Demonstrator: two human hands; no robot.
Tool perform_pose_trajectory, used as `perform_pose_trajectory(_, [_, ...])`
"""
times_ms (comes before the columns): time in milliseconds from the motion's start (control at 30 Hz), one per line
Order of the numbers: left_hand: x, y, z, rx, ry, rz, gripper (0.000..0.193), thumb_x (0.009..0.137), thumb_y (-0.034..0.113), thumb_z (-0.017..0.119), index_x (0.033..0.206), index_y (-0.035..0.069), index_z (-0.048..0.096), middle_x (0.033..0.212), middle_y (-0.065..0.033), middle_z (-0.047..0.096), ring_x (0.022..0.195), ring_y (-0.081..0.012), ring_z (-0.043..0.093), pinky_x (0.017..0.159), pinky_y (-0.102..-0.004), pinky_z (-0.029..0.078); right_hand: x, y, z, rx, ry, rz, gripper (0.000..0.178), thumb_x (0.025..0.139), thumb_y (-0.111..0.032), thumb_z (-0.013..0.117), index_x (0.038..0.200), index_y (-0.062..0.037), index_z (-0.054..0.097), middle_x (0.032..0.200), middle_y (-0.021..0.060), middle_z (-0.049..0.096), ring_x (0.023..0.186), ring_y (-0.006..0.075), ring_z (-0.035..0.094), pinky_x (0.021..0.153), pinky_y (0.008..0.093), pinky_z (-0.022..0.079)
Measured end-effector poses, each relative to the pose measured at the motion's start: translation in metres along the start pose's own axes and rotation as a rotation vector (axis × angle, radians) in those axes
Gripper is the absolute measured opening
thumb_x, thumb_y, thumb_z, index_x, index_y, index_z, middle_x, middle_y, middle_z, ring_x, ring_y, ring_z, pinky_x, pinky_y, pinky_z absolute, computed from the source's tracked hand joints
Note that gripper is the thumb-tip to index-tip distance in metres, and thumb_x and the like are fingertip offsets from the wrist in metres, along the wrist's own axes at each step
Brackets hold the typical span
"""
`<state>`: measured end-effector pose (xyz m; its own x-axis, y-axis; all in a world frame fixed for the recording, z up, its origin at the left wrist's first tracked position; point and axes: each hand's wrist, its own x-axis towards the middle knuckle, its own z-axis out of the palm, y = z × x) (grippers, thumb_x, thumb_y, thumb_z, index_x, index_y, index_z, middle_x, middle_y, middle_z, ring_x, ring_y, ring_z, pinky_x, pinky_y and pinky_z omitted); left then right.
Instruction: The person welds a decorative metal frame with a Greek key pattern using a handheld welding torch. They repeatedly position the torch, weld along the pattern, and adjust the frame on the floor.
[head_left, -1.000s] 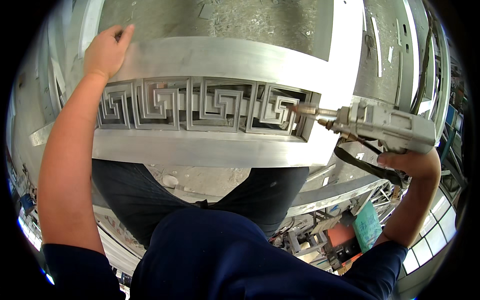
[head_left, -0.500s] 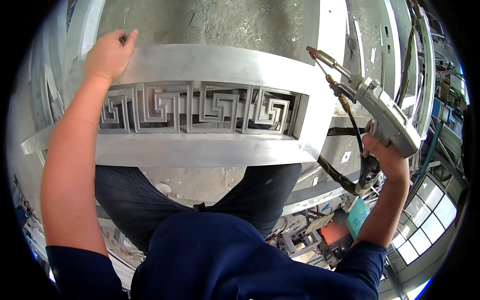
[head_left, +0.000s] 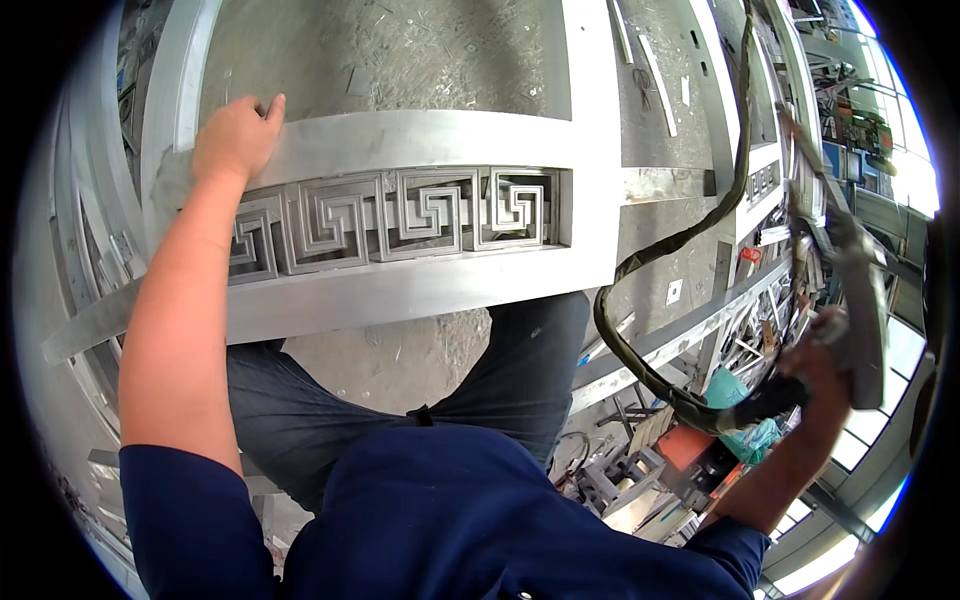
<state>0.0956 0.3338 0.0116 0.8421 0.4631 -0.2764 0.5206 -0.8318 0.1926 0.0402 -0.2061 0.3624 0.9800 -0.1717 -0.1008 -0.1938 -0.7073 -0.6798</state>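
My left hand lies over the upper left corner of a silvery metal frame. Its fingers are curled with the thumb along the side; what lies inside them is hidden. Set in the frame is a row of square-spiral lattice pieces. At the far right, my right hand is wrapped round the grip of a grey welding gun, smeared by motion. The gun is raised away from the frame, its nozzle pointing up. A dark sleeved cable loops from its grip.
The frame stretches over my thighs. More metal bars lie on the concrete floor to the right. Below right are a red-orange box, a turquoise bag and metal scraps.
My right hand has swung the welding gun right and down, away from the frame, and the cable now hangs in a wider loop. The view has shifted; my left hand stays at the frame's corner.
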Motion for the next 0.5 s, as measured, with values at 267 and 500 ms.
perform_pose_trajectory(267, [-0.002, -0.002, 0.004, 0.014, 0.041, 0.011, 0.054, 0.098, 0.056, 0.048, 0.098, 0.009, 0.074, 0.096, -0.0156, 0.074, 0.092, -0.0371, 0.069, 0.079, -0.0484, 0.055, 0.014, -0.055, -0.012, -0.275, -0.243, 0.089, 0.058, 0.068, -0.008, 0.089, 0.119, 0.0009, 0.063, 0.089, 0.0066, 0.068, 0.077, 0.0173, 0.066, 0.070, 0.0300, 0.055])
perform_pose_trajectory(500, [0.000, -0.004, 0.008, 0.021, 0.047, 0.000, 0.052, 0.099, 0.056, 0.049, 0.096, 0.010, 0.073, 0.092, -0.0136, 0.074, 0.089, -0.0368, 0.069, 0.077, -0.0476, 0.055, 0.109, -0.065, 0.090, -0.861, -0.884, 0.221, 0.060, 0.071, -0.018, 0.089, 0.125, -0.0040, 0.067, 0.103, 0.0118, 0.075, 0.092, 0.0217, 0.070, 0.085, 0.0340, 0.056])
